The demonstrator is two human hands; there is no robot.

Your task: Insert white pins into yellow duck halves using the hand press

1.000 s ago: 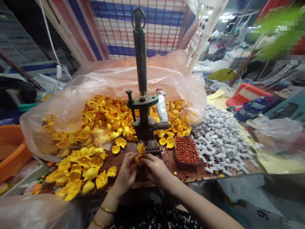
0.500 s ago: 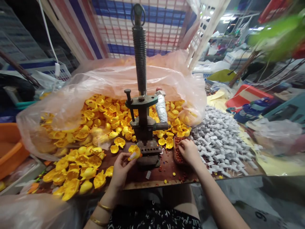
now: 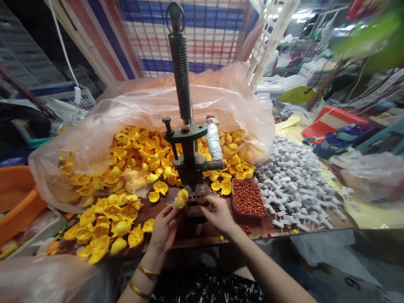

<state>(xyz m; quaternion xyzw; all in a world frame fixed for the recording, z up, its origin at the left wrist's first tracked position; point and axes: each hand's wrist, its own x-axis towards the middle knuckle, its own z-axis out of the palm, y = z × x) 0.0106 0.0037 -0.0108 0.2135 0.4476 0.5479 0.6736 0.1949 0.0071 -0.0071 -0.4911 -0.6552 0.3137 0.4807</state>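
Note:
My left hand pinches a small yellow plastic shell, with a pale piece partly showing by the fingertips. It is held just left of the base of a hand press. My right hand is in front of the press, its thumb and fingertips drawn together; whatever they hold is too small to make out. A tray of small reddish-brown beads stands to the right of that hand. Yellow half shells lie in a pile left of my left hand.
Behind the press, a pink plastic bag spills more yellow shells. Many small grey-white blocks with thin pins are heaped at the right. An orange basin stands at the far left. The press has a foil-wrapped handle.
My right hand has left the bead tray and moved left to the front of the press. My left hand has turned the yellow shell more upright, and the view has shifted slightly.

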